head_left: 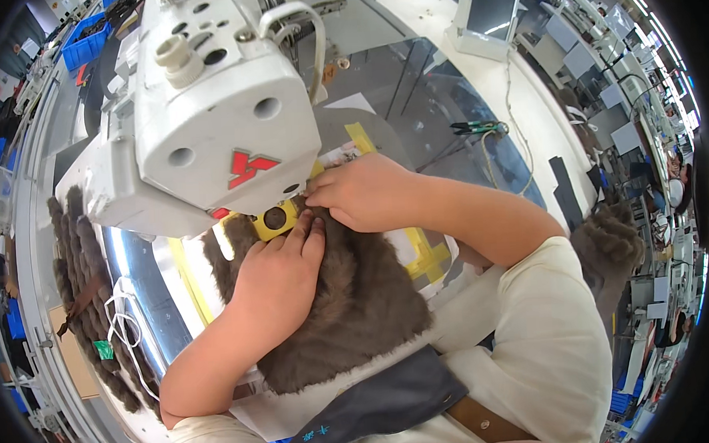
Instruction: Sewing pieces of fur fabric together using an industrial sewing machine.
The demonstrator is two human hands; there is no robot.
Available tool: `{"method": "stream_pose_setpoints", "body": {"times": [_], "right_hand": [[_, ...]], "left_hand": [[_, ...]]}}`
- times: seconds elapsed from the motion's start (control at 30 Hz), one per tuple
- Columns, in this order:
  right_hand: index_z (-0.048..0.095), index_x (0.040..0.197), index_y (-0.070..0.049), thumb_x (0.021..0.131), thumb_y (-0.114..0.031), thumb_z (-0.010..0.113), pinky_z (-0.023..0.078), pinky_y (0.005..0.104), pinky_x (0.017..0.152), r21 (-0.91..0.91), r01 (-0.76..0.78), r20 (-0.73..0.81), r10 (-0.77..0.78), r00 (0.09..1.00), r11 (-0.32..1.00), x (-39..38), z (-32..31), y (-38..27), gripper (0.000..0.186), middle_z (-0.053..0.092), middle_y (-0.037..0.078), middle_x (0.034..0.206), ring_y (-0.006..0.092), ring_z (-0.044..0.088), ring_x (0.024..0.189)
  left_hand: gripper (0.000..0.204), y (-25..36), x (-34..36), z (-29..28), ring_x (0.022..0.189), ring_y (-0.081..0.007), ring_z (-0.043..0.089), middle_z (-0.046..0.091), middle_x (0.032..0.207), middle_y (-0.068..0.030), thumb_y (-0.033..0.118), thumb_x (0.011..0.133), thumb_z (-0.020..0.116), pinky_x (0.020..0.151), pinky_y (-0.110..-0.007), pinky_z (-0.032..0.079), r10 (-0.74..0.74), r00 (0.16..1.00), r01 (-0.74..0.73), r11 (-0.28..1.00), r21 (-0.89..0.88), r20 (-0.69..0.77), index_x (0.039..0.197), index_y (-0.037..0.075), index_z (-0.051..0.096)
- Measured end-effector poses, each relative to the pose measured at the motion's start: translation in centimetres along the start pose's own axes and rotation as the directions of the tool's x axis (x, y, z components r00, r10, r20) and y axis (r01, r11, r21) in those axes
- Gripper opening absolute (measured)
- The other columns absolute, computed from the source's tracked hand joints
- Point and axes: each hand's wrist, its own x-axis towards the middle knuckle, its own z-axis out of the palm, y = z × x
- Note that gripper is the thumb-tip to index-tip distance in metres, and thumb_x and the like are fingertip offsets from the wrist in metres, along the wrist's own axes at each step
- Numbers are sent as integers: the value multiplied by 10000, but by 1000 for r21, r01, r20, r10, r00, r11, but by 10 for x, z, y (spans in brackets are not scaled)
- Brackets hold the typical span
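A piece of brown fur (367, 301) lies across the sewing machine's bed and hangs toward my lap. My left hand (277, 278) rests on it, fingers stretched flat beside the yellow plate (288, 212) under the machine head. Just right of that plate, my right hand (365, 193) has its fingers bent and pressed together at the fur's far edge. Its fingertips are partly hidden in the pile. The white sewing machine head (224, 108) stands over the plate and hides the needle area.
Yellow tape (428, 258) marks the machine bed. Strips of brown fur (93, 291) hang at the left beside a white cord (123, 326). Green-handled thread snips (478, 127) lie on the dark glossy surface at the right. A screen (489, 10) stands behind; more fur (608, 244) is at far right.
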Motion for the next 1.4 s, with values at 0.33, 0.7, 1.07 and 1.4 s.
{"method": "stream_pose_setpoints", "body": {"times": [0.33, 0.7, 1.07, 1.4], "right_hand": [[752, 934, -91, 852, -158, 533, 556, 488, 835, -120, -324, 35, 330, 943, 938, -13, -36, 19, 243, 732, 108, 993, 355, 693, 975], [701, 1188, -87, 937, -166, 573, 547, 447, 914, 8, -371, -95, 370, 924, 929, -53, -26, 10, 293, 691, 107, 1247, 345, 673, 1077], [730, 1037, -69, 898, -466, 695, 419, 493, 1034, 174, 224, -199, -189, 962, 959, -99, -2, -52, 422, 719, 94, 1050, 336, 598, 1164], [731, 834, -100, 925, -445, 686, 424, 472, 957, 8, 144, -180, -140, 974, 990, -140, -3, -59, 360, 717, 25, 854, 280, 611, 1056]], "left_hand": [[292, 23, 9, 3, 871, -322, 605, 609, 863, -100, 326, 901, 727, 933, -479, 469, 177, 976, -212, 910, -357, -128, 833, 61, 624], [318, 30, 14, 36, 797, -272, 593, 569, 764, -61, 341, 816, 787, 816, -402, 457, 313, 902, -390, 886, -251, -298, 759, 103, 584], [553, 15, 15, 47, 625, -362, 492, 470, 669, -111, 536, 923, 655, 688, -485, 426, 341, 807, -468, 867, -169, -482, 676, 81, 458], [650, 42, 4, 40, 600, -370, 410, 379, 616, -122, 610, 892, 668, 613, -467, 341, 342, 801, -497, 838, -227, -491, 653, 79, 377]]}}
